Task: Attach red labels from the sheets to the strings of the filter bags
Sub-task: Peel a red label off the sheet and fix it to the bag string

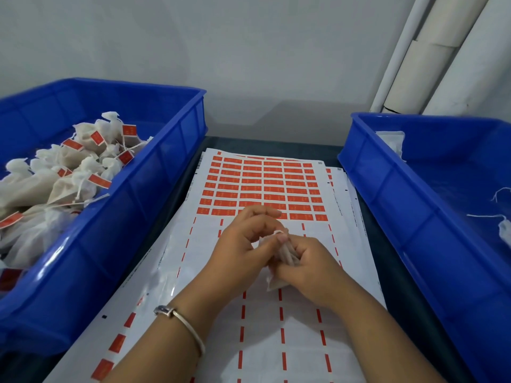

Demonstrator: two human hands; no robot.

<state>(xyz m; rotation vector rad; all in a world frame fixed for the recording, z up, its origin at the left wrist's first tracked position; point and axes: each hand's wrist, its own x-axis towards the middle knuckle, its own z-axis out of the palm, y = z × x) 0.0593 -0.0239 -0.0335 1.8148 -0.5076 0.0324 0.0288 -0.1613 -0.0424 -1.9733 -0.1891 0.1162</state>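
Note:
A sheet of red labels (262, 186) lies flat between two crates, its near half stripped down to red dashes. Over the stripped part my right hand (312, 269) grips a small white filter bag (286, 254), fingers curled round it. My left hand (243, 250) meets it from the left, thumb and forefinger pinching the white string at the bag's top (278, 233). Much of the bag is hidden inside my right fist. I see no label on this string.
A blue crate (154, 172) on the left holds several filter bags with red labels (83, 161). Another blue crate (387, 189) on the right holds a few unlabelled bags (504, 230). More sheets lie under the top one. White pipes (431, 56) rise at the back right.

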